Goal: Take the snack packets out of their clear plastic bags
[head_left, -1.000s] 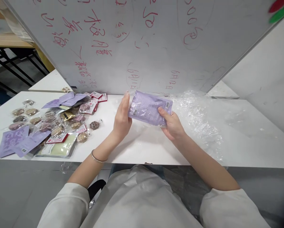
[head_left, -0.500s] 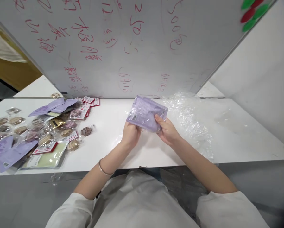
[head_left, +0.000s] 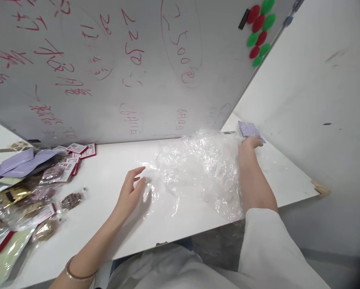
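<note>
- Red handwriting covers the whiteboard [head_left: 155, 94], its upper lines cut off by the top edge.
- The figure 2250 [head_left: 133, 44] runs down the middle of the board, with a colon-like mark below.
- To its right, inside a drawn loop, 500 [head_left: 180, 50] is followed by the character 包; what looks like a 2 stands ahead of it.
- Two dates sit low on the board: 6月11日 [head_left: 129, 120] beside a bracket and, to the right, 6月12日 [head_left: 182, 120].
- A small number, apparently 20 [head_left: 105, 25], appears near the top; the Chinese characters at left cannot be read with certainty.
- Red-and-white labels [head_left: 77, 148] among the packets carry print too small to read.
</note>
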{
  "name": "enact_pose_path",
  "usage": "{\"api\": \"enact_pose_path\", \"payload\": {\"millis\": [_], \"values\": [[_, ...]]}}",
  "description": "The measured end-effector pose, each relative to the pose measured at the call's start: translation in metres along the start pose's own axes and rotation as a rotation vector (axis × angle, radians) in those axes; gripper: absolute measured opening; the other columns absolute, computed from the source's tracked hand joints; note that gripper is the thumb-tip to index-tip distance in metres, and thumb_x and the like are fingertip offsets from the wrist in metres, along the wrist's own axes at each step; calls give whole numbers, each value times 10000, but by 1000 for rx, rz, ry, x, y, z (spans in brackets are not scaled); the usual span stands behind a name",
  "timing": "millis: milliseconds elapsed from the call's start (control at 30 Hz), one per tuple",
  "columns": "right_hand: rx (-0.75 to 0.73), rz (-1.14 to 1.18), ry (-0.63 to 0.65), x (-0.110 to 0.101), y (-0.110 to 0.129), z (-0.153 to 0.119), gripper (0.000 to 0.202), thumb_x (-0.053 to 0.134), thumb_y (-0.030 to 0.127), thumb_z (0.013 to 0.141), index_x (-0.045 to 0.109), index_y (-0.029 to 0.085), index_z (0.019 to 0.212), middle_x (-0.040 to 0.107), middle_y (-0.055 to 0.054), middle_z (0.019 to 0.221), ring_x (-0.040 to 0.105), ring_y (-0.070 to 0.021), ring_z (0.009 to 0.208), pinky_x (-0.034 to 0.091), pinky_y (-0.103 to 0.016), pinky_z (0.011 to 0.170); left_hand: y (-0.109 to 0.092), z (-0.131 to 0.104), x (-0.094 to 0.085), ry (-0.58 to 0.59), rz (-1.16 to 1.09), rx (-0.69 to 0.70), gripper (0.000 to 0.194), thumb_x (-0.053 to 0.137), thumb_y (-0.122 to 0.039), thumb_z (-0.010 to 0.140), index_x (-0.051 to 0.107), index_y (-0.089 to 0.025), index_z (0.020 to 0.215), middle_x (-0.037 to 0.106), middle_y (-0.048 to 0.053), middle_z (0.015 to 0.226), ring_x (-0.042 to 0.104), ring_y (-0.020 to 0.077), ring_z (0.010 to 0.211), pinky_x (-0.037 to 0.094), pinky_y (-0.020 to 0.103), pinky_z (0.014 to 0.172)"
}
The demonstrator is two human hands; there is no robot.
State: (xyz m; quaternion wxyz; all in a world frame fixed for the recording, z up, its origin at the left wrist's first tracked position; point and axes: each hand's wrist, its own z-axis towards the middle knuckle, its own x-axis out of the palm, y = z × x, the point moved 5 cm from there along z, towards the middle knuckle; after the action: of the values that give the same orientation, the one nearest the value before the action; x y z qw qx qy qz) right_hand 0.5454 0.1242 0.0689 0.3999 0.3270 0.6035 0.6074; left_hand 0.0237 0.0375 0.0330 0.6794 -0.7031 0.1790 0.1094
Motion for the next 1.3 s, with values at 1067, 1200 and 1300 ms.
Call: {"api": "enact_pose_path", "payload": {"millis": [1067, 1200, 1300], "values": [[-1107, -1090, 878, 51, -64, -155, 544, 275, 438, 1037, 456, 237, 1509, 395, -74, 1600, 242, -286, 1524, 102, -547, 1243, 27, -56, 33, 538, 925, 384, 1064, 415, -840, 828, 322, -70, 1557, 182, 281, 1631, 87, 488, 1513, 193, 603, 1191], [-1025, -1018, 782, 45, -70, -129, 528, 343, 412, 1012, 497, 221, 1479, 427, -106, 1577, 281, -321, 1504, 121, -559, 1220, 42, -79, -1, 411, 910, 389, 953, 370, -806, 877, 370, -116, 1534, 258, 253, 1619, 150, 481, 1507, 235, 596, 1174], [-970, -968, 718, 44, -76, -112, 512, 401, 360, 974, 536, 209, 1444, 460, -145, 1547, 318, -335, 1487, 142, -570, 1199, 54, -93, -23, 339, 928, 375, 905, 385, -781, 894, 370, -138, 1530, 273, 239, 1619, 159, 475, 1507, 252, 591, 1167]]}}
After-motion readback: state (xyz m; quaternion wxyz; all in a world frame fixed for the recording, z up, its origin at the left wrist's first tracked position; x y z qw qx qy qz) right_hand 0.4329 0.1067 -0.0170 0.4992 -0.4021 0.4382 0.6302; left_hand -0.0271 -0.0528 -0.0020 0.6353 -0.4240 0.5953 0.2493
